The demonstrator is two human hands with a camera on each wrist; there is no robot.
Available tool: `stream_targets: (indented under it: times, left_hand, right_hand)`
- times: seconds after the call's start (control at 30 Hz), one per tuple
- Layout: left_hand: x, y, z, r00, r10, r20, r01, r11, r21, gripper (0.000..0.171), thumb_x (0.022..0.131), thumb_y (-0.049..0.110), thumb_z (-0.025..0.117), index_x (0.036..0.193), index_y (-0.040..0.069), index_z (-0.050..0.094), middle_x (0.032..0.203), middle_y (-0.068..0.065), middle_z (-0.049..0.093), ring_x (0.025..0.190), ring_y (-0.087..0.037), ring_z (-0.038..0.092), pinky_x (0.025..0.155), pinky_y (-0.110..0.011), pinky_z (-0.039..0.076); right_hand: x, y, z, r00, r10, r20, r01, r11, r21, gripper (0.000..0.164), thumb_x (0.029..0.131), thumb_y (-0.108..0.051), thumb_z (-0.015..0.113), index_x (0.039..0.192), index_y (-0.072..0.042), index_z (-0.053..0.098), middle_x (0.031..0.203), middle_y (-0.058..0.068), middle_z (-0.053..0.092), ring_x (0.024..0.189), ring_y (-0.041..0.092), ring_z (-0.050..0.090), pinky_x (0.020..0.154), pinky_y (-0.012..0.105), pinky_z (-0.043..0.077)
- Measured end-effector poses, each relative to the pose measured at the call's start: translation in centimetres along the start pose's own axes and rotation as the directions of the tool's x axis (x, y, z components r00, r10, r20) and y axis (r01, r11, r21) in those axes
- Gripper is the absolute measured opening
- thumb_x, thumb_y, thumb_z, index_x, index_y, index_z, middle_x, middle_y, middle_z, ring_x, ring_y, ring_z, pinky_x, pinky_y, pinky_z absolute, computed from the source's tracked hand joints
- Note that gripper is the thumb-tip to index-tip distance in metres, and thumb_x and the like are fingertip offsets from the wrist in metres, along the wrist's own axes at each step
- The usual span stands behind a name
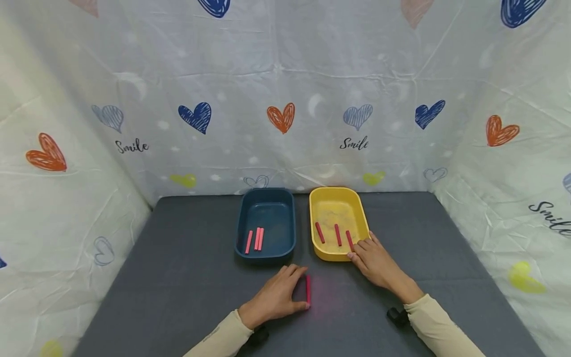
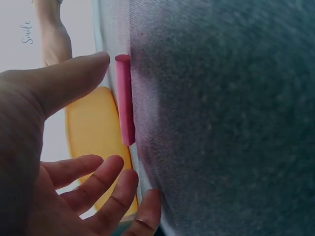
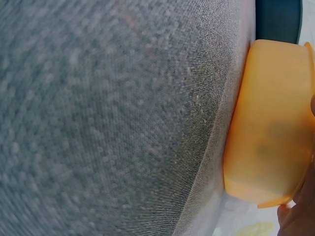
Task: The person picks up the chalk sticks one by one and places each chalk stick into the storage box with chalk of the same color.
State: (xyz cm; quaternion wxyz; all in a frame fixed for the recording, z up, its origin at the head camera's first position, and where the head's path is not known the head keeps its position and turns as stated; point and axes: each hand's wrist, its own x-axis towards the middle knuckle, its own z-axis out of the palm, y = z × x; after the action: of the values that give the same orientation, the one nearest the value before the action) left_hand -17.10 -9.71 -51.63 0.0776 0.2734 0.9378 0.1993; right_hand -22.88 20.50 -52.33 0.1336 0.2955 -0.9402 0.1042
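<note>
My left hand (image 1: 277, 296) is beside a pinkish-red stick (image 1: 308, 289) on the grey table, thumb near its closer end and fingers toward the far end. In the left wrist view a gap shows between the thumb and fingers, and none curl round the stick (image 2: 125, 101). My right hand (image 1: 378, 262) is at the near right corner of the yellow tray (image 1: 340, 191), its fingers over the rim. One red stick (image 1: 349, 239) in that tray runs under those fingertips; whether they pinch it or the rim is hidden. Two more red sticks (image 1: 337, 235) lie farther left inside.
A dark blue tray (image 1: 267, 193) stands left of the yellow one and holds three light pink sticks (image 1: 249, 242). Both trays are near the table's back edge. White curtains (image 1: 250, 89) printed with hearts hang behind and at both sides.
</note>
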Motion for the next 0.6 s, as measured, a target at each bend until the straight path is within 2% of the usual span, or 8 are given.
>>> stream_targets:
  times: [0.33,0.6]
  left_hand:
    - [0.19,-0.24,0.54,0.999,-0.017,0.034,0.016,0.999,0.029,0.081,0.077,0.052,0.079,0.141,0.013,0.049,0.128,-0.001,0.057,0.116,-0.018,0.054,0.100,-0.043,0.049]
    - [0.54,-0.47,0.92,0.999,-0.015,0.046,0.013,0.999,0.049,0.080,0.076,0.055,0.079,0.139,0.015,0.052,0.126,0.000,0.057,0.111,-0.016,0.053,0.098,-0.042,0.049]
  right_hand:
    - [-0.16,0.12,0.24,1.000,0.006,-0.006,-0.006,1.000,0.009,0.020,0.101,-0.031,0.053,0.091,-0.016,0.061,0.093,0.002,0.063,0.101,0.025,0.059,0.116,0.060,0.026]
    - [-0.10,0.31,0.40,1.000,-0.001,-0.012,0.002,1.000,0.011,0.020,0.102,-0.032,0.052,0.090,-0.018,0.060,0.093,0.001,0.063,0.101,0.024,0.059,0.117,0.059,0.026]
